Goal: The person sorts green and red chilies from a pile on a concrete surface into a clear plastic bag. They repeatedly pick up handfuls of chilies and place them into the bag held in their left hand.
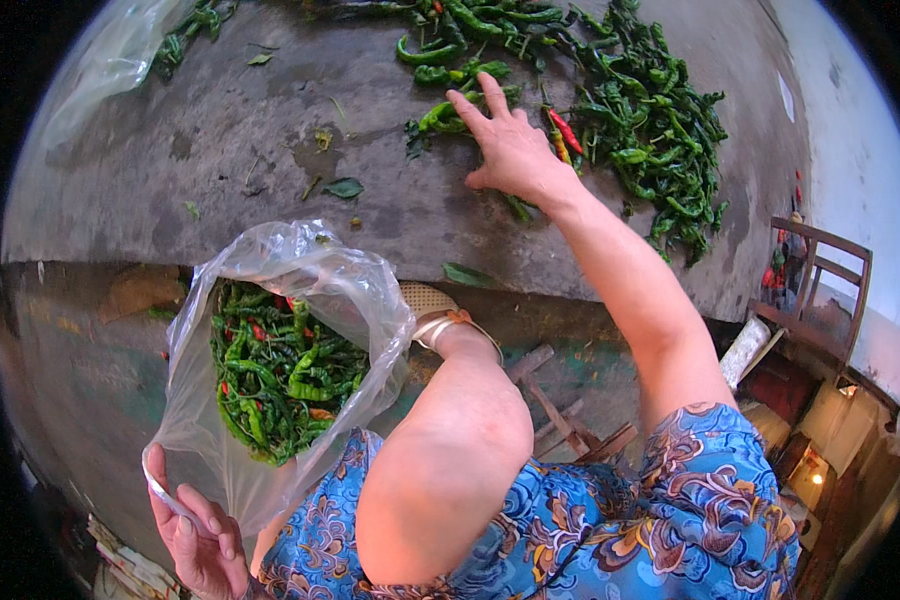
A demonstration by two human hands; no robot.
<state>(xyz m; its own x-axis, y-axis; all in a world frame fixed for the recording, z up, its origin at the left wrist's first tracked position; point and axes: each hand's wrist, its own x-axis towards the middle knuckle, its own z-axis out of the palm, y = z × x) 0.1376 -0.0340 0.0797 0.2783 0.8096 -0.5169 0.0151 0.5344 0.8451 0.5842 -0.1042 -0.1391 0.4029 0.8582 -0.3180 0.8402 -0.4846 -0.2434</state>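
My right hand [521,154] reaches over the grey tabletop [240,142] with its fingers spread, touching or just above some green chili peppers [446,116]. Beside it lie a red chili pepper [565,132] and a yellowish one. A larger pile of green peppers [645,127] spreads to the right and along the far side. At the lower left, my left hand [195,532] grips the edge of a clear plastic bag [352,277]. The bag stands open, and many green peppers [270,375] with a few red ones fill its inside.
Another clear plastic sheet or bag [112,67] lies at the far left of the tabletop. Loose leaves [343,187] and scraps are scattered nearer. A wooden chair [832,277] stands at the right by the white wall. Wooden pieces [562,420] are below, beside my knee.
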